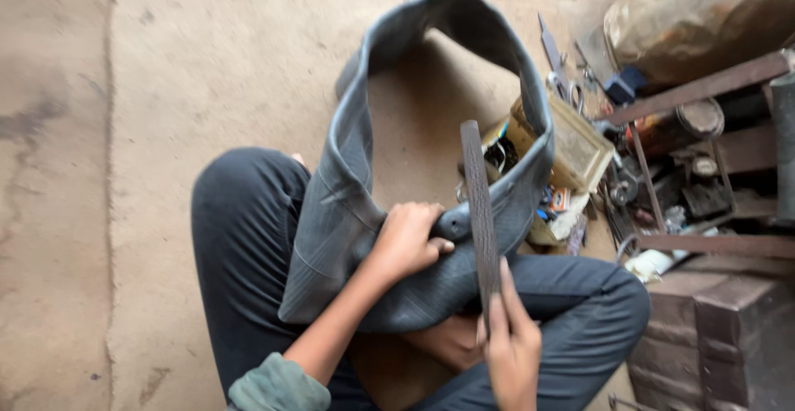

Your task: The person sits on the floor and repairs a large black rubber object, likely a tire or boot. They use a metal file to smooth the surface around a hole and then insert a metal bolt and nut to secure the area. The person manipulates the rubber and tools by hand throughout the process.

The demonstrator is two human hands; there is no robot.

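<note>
Fingers of your left hand [406, 241] curl down onto one black rubber inner tube [356, 171], pinning it to your lap at centre frame; the tube loops up toward twelve o'clock. Your right hand [512, 346], at five o'clock, has its fingers clamped around one long flat file [479, 208], its blade laid across the tube. At three o'clock sit one open wooden box [580, 148] of small parts and one pair of scissors [566, 90].

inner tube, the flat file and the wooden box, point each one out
inner tube [352, 187], head view, on its left wall
flat file [478, 204], head view, mid blade
wooden box [580, 150], head view, on its side wall
</note>
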